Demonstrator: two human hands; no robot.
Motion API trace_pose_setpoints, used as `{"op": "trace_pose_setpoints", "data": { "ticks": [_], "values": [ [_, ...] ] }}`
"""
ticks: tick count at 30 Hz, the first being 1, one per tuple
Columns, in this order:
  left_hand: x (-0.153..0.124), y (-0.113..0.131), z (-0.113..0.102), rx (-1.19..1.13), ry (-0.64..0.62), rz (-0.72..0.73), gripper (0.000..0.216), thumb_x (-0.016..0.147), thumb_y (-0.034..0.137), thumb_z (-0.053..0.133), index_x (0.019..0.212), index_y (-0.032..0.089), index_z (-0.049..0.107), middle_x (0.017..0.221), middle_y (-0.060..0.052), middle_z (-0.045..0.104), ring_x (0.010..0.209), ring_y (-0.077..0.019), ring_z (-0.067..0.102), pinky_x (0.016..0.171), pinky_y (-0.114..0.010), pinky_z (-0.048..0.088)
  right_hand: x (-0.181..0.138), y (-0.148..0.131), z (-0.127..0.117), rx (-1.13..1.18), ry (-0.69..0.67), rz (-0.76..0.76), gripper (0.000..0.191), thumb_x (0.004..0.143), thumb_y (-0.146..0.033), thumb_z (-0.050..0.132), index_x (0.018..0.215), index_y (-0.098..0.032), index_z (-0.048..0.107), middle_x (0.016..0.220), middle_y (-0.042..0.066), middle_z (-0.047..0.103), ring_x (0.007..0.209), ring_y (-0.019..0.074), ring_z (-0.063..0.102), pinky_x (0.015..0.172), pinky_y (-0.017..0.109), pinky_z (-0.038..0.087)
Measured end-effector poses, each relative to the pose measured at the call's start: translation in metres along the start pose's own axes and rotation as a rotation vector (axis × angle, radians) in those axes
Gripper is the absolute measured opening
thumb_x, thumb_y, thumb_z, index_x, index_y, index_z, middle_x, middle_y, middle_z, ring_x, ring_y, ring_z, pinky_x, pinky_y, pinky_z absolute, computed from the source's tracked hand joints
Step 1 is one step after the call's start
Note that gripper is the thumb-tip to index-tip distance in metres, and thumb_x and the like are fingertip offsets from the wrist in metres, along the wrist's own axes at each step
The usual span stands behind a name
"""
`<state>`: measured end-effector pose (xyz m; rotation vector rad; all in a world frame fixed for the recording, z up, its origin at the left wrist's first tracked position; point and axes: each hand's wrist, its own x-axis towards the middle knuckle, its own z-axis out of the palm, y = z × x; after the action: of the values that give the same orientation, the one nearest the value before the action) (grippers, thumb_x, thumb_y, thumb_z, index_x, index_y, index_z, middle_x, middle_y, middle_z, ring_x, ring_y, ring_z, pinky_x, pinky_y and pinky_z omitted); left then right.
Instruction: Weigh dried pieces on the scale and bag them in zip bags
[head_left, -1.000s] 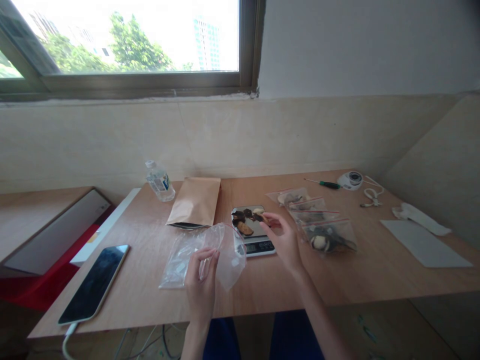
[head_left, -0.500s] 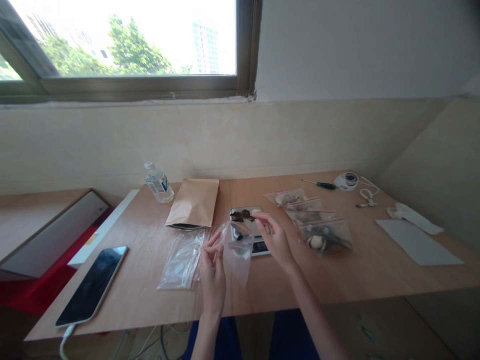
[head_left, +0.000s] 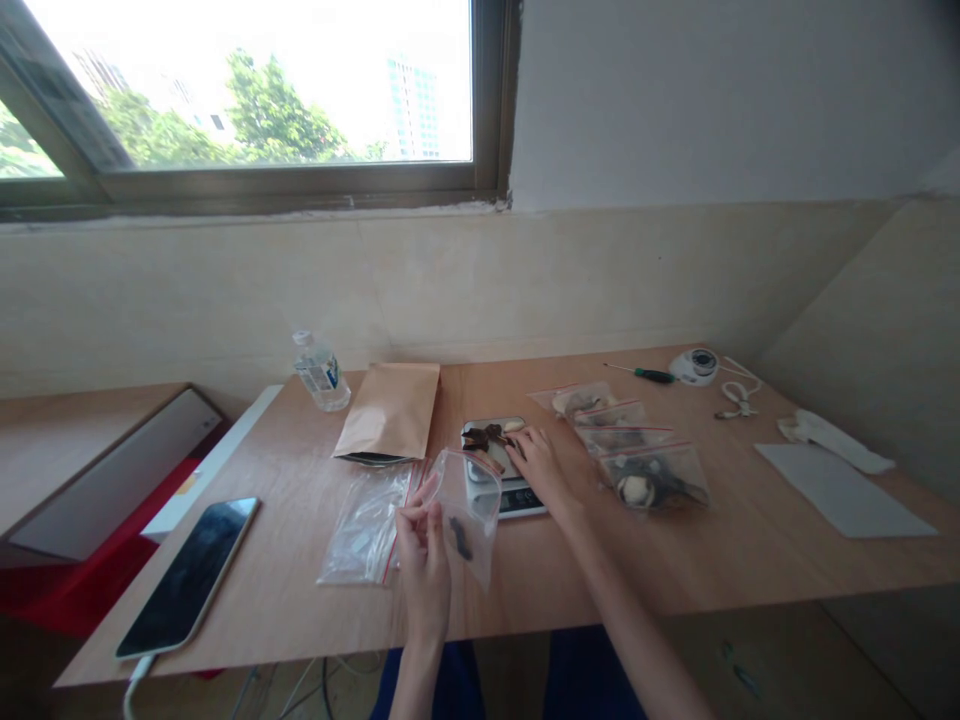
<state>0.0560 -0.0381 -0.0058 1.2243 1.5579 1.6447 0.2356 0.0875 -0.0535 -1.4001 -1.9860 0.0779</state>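
A clear zip bag [head_left: 471,510] hangs from my left hand [head_left: 424,535], its upper left edge pinched between thumb and fingers. Low inside the bag lies one dark piece [head_left: 460,540]. My right hand [head_left: 541,465] reaches over the right side of a small kitchen scale [head_left: 523,503], fingers bent down among the dried pieces [head_left: 491,437] on it, which are dark brown and pale. What its fingertips grip is hidden. The scale's dark display shows below the pieces, too small to read.
Flat zip bags [head_left: 360,530] lie left of my left hand, below a brown paper pouch [head_left: 391,410]. Filled zip bags [head_left: 651,480] lie to the right. Around the table are a water bottle [head_left: 322,375], phone [head_left: 191,575], screwdriver [head_left: 652,375], white camera [head_left: 694,366] and white sheet [head_left: 844,490].
My right hand has moved down from above the scale to the pieces on it. The dark piece, seen near the bag's top before, now lies low in the bag. My left hand keeps its pinch.
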Motion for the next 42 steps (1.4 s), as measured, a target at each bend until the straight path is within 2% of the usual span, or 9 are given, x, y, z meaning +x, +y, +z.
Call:
{"op": "trace_pose_setpoints", "data": {
  "ticks": [6,14,19,24,27,32,38,42],
  "values": [
    [0.0,-0.003,-0.001,-0.023,-0.013,-0.021,0.022,0.088,0.041,0.045,0.08,0.02,0.045,0.122,-0.009,0.055,0.109,-0.0189,0.054,0.093,-0.038,0.041,-0.004,0.002,-0.004,0.095,0.01,0.02,0.021,0.085,-0.015,0.046,0.097,-0.018,0.063,0.095,0.008,0.061,0.094,0.0206,0.058,0.083,0.035,0.046],
    [0.0,-0.003,-0.001,-0.026,-0.007,-0.023,0.025,0.086,0.044,0.047,0.08,0.02,0.047,0.119,-0.01,0.057,0.109,-0.019,0.055,0.086,-0.031,0.044,-0.006,0.003,-0.005,0.066,0.012,-0.001,0.019,0.085,-0.015,0.047,0.091,-0.018,0.065,0.091,0.007,0.062,0.089,0.0201,0.059,0.081,0.034,0.047],
    [0.001,-0.003,-0.005,0.013,0.017,-0.041,0.027,0.085,0.045,0.048,0.078,0.019,0.044,0.121,-0.01,0.056,0.088,-0.0152,0.061,0.073,-0.028,0.047,-0.004,0.001,-0.005,0.064,0.022,0.011,0.018,0.084,-0.015,0.049,0.092,-0.018,0.065,0.09,0.008,0.062,0.088,0.0202,0.058,0.08,0.034,0.047],
    [0.001,-0.001,-0.007,-0.016,0.026,-0.02,0.024,0.085,0.043,0.049,0.081,0.019,0.048,0.12,-0.01,0.057,0.098,-0.0177,0.059,0.08,-0.031,0.046,-0.003,-0.004,-0.009,0.075,0.018,0.011,0.019,0.084,-0.015,0.049,0.095,-0.018,0.064,0.092,0.007,0.062,0.089,0.02,0.059,0.08,0.034,0.046],
    [0.001,0.0,-0.006,-0.019,0.021,-0.024,0.024,0.085,0.042,0.049,0.081,0.019,0.048,0.12,-0.01,0.056,0.097,-0.0181,0.06,0.079,-0.031,0.047,-0.003,-0.003,-0.009,0.098,0.021,0.016,0.021,0.085,-0.015,0.049,0.099,-0.019,0.063,0.095,0.008,0.062,0.091,0.0198,0.059,0.081,0.034,0.046],
    [0.001,-0.002,-0.007,-0.011,0.017,-0.028,0.025,0.085,0.043,0.049,0.079,0.019,0.046,0.122,-0.01,0.056,0.096,-0.0179,0.06,0.078,-0.031,0.046,-0.003,0.0,-0.006,0.073,0.01,-0.01,0.019,0.085,-0.018,0.049,0.095,-0.019,0.066,0.091,0.007,0.062,0.087,0.0192,0.059,0.08,0.033,0.045],
    [0.002,0.001,-0.008,-0.03,0.022,-0.03,0.025,0.085,0.042,0.048,0.077,0.019,0.044,0.121,-0.01,0.056,0.105,-0.0189,0.057,0.085,-0.033,0.045,-0.002,0.004,-0.003,-0.021,0.01,-0.013,0.016,0.085,-0.023,0.053,0.09,-0.02,0.068,0.09,0.007,0.062,0.088,0.0209,0.056,0.079,0.034,0.043],
    [0.003,0.003,-0.009,-0.056,0.042,-0.028,0.026,0.085,0.042,0.049,0.075,0.019,0.043,0.119,-0.011,0.058,0.106,-0.0192,0.057,0.085,-0.033,0.045,-0.002,0.004,-0.005,0.014,0.007,0.001,0.018,0.085,-0.023,0.051,0.092,-0.021,0.067,0.092,0.007,0.061,0.089,0.0209,0.056,0.08,0.034,0.043]
  ]
}}
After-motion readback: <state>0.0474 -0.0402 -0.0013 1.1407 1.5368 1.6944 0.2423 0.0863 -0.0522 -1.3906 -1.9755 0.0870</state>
